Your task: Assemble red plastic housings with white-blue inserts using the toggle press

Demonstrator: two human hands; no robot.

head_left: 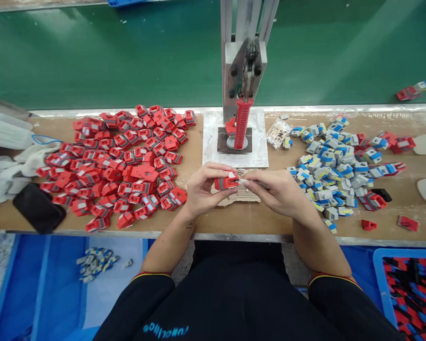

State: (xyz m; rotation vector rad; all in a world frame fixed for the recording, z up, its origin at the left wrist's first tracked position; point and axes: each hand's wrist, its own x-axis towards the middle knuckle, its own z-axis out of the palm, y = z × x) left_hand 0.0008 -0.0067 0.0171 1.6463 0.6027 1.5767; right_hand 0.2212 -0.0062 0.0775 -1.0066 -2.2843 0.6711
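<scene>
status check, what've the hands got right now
Left hand gripping red part. Right hand pinching something small at its end, too small to tell. Press handle just behind, not touching.

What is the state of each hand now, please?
Left hand: closed on the red part.
Right hand: fingers pinched at the red part's end; what they hold cannot be told.

Press [242,118] blocks ahead; piles [120,166] flank, prob.
</scene>
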